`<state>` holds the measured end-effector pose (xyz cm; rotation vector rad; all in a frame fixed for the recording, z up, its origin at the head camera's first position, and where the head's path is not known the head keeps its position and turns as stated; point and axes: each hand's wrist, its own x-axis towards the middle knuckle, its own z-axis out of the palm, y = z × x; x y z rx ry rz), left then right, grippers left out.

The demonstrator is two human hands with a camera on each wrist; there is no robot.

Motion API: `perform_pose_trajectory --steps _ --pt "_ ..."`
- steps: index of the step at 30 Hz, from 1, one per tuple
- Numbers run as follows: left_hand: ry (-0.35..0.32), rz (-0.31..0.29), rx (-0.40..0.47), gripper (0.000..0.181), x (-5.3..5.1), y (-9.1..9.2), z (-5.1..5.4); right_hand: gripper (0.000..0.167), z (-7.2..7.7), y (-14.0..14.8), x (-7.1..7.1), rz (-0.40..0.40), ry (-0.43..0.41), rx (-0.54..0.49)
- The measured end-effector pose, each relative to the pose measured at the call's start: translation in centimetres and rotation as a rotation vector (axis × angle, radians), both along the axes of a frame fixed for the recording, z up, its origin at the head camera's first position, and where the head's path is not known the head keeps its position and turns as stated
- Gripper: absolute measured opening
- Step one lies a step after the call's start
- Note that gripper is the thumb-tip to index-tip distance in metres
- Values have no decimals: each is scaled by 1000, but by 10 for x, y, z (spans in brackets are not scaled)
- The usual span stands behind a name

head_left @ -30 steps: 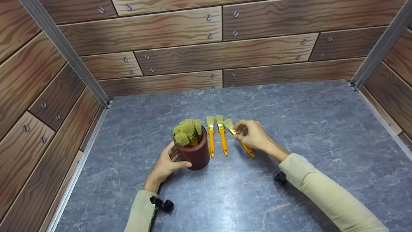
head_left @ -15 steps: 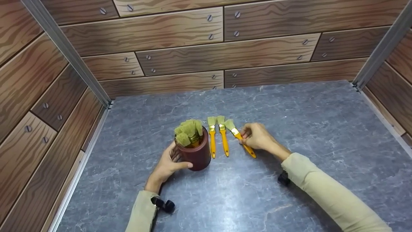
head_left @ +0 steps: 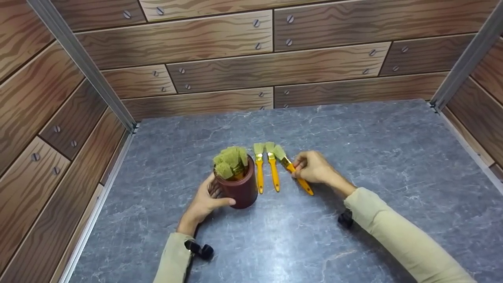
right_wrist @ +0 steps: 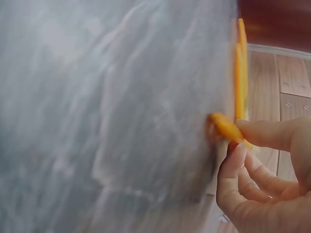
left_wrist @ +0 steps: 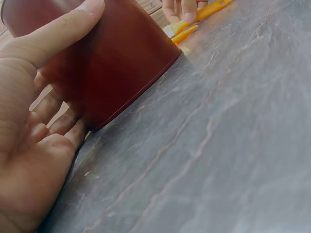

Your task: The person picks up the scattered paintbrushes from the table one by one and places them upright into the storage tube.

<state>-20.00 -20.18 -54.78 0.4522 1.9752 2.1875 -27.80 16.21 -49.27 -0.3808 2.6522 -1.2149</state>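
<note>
A dark red cylindrical cup [head_left: 240, 192] stands upright on the table, packed with several paintbrushes [head_left: 231, 159], bristles up. My left hand [head_left: 202, 202] holds the cup from its left side; in the left wrist view the thumb [left_wrist: 63, 31] lies across the cup's wall [left_wrist: 112, 63]. To the right of the cup, two paintbrushes with orange handles, a left one [head_left: 259, 173] and a middle one [head_left: 273, 173], lie side by side. A third paintbrush [head_left: 304, 185] slants beside them, and my right hand [head_left: 314, 167] pinches its handle between thumb and fingers.
The grey marbled table [head_left: 373, 157] extends around the hands. Wood-patterned panels [head_left: 220, 70] close it in at the back and on both sides, with metal posts [head_left: 94, 78] at the corners.
My right hand has slid from near the ferrule of the slanted paintbrush down to its handle. That brush has turned slightly about its length. The left hand and cup stay put.
</note>
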Motion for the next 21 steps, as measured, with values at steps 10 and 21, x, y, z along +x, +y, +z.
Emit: perform_pose_trajectory --steps 10,21 --pt "-2 5 12 107 0 1 -1 22 35 -8 15 58 23 -204" --pt "8 5 -8 109 0 0 0 18 82 -32 35 131 89 -396"
